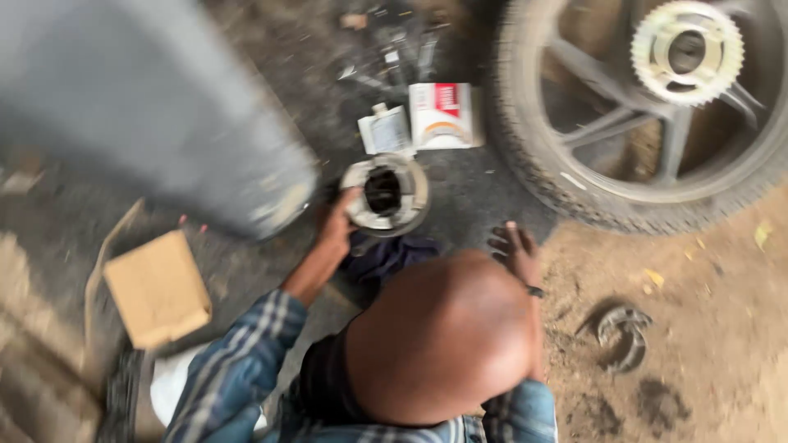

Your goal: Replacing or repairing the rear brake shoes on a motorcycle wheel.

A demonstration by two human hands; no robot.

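Round metal hub [385,194] flat on ground, bore facing up; left hand [338,223] grip holding rim.

Round metal hub [386,195], upright, dark-centred.

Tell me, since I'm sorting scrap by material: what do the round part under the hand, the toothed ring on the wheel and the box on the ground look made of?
The round part, touched by the left hand, looks like dull grey metal with a dark bore. The toothed ring seems pale, matte metal. The box looks like plain brown cardboard, though blur leaves this open.
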